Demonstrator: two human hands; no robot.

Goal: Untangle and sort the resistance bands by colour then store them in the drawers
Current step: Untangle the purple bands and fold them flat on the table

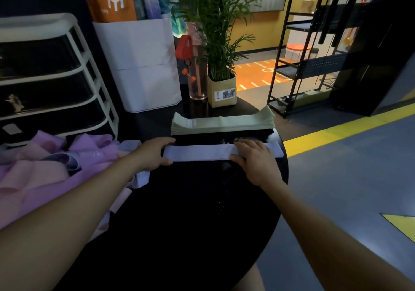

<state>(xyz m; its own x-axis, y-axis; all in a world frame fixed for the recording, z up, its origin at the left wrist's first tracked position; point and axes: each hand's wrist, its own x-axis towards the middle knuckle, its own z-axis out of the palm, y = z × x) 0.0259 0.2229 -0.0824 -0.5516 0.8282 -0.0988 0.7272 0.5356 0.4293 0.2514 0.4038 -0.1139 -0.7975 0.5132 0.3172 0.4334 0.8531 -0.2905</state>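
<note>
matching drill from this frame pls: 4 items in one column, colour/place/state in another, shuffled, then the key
Items
1. green band stack
2. pale lilac band
3. pink and purple band pile
4. drawer unit

Descriptions
A. tangled heap at the table's left edge
B. laid flat, with the left hand and right hand on its ends
C. neatly piled at the table's far side, in front of the potted plant
D. white frame with dark drawers, at the far left

Pairs: 1-C, 2-B, 3-A, 4-D
</note>
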